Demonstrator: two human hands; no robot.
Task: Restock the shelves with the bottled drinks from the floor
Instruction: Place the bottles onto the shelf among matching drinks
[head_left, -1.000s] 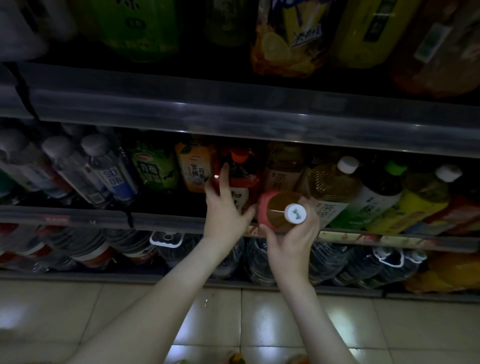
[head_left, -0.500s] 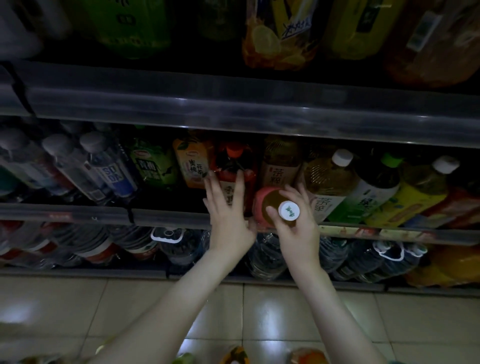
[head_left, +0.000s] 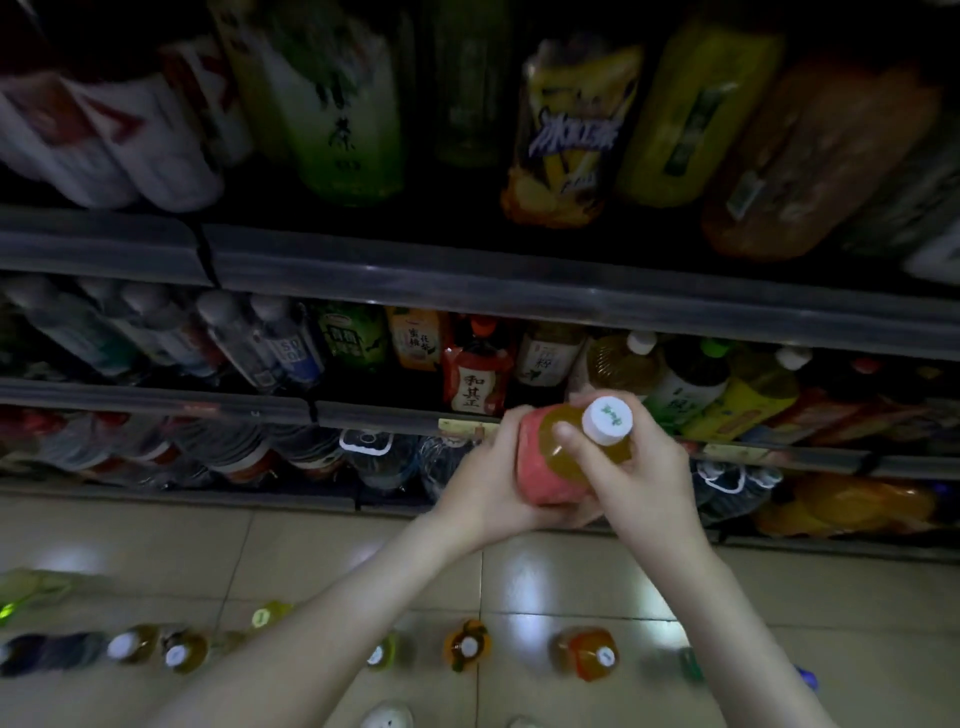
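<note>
We clamp pink-label bottle (head_left: 545, 462) by shelf front edge (head_left: 384, 417): left hand (head_left: 488, 488) round body, right hand (head_left: 644, 478) at shoulder. Likely full, heavyish, slick.

Bottle (head_left: 545, 441) held by left hand (head_left: 488, 488) and right hand (head_left: 644, 478): clear plastic, pink label (head_left: 535, 483) matt; cap (head_left: 607, 421) smooth white plastic. Floor (head_left: 571, 577) below hands: glossy tile, reflecting light. Shelf rail (head_left: 519, 296) above hands: glossy clear plastic.

The bottle (head_left: 550, 467) has a pink label, golden-brown drink inside and a white cap (head_left: 607, 420) with little green marks. At 11 o'clock from it, a red bottle (head_left: 475, 384) has a white patch with black letters. The floor (head_left: 156, 545) is pale tan tiles.
</note>
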